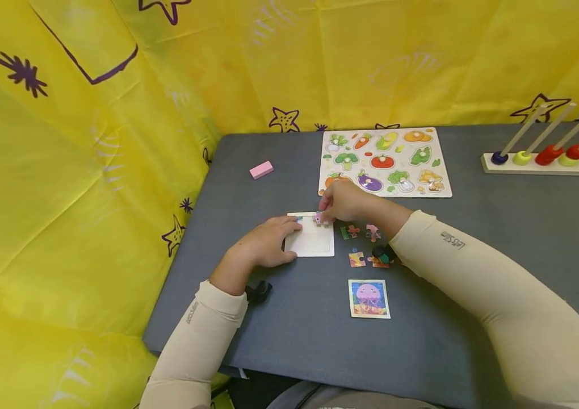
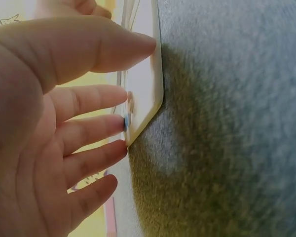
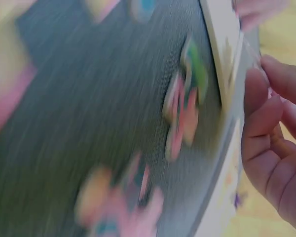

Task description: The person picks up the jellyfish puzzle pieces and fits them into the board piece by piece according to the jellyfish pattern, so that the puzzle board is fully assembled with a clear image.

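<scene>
A small white puzzle tray (image 1: 312, 241) lies on the table. My left hand (image 1: 268, 244) rests at its left side, fingers fairly straight, with fingertips and thumb touching the tray. A bit of blue puzzle piece (image 1: 299, 218) shows by those fingertips in the tray's upper left corner. Over the tray's upper right part, my right hand (image 1: 344, 201) pinches a pink puzzle piece (image 1: 318, 218) between thumb and fingers. In the right wrist view the fingers (image 3: 281, 76) mostly hide that piece. Several loose puzzle pieces (image 1: 357, 259) lie right of the tray, some under the right wrist.
A jellyfish picture card (image 1: 369, 299) lies nearer the body. Behind the tray is a vegetable peg board (image 1: 384, 162). A pink block (image 1: 261, 170) sits at the back left, and a peg stand with coloured beads (image 1: 545, 165) at the back right.
</scene>
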A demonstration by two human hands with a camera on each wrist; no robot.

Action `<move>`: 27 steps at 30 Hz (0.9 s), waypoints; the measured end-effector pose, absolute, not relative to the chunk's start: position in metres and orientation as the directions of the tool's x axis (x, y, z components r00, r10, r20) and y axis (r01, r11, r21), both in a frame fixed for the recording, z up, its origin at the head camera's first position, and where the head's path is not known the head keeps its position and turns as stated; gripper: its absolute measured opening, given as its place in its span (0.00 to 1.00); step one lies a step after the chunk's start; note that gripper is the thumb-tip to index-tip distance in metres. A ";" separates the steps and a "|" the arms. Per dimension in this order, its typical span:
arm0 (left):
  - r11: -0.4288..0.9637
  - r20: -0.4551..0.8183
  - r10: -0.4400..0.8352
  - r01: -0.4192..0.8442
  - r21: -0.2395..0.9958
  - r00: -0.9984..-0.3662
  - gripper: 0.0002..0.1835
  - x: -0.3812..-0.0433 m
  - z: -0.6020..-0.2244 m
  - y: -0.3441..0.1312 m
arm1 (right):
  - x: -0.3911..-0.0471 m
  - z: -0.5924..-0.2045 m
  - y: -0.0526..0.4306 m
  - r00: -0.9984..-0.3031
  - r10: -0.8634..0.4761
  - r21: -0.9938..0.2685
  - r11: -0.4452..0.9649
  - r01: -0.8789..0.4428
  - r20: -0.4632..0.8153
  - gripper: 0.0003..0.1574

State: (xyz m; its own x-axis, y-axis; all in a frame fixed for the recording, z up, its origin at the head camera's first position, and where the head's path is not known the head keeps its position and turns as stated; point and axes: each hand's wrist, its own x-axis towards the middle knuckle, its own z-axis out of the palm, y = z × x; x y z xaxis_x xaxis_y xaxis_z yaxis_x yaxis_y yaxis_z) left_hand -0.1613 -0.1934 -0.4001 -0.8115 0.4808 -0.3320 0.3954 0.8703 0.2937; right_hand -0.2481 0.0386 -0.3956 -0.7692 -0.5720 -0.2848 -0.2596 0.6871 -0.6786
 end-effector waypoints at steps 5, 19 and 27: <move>0.855 -0.313 0.502 0.409 0.319 -0.806 0.35 -0.164 -0.401 -0.194 | -0.248 -0.403 0.015 -0.768 -0.573 -0.688 0.681 -0.250 -0.287 0.04; 0.888 -0.332 0.459 0.418 0.191 -0.824 0.38 -0.164 -0.399 -0.186 | -0.248 -0.404 0.002 -0.785 -0.564 -0.539 0.758 -0.368 -0.256 0.06; 0.895 -0.326 0.447 0.418 0.157 -0.833 0.36 -0.165 -0.399 -0.182 | -0.252 -0.408 0.006 -0.812 -0.537 -0.516 0.774 -0.368 -0.227 0.08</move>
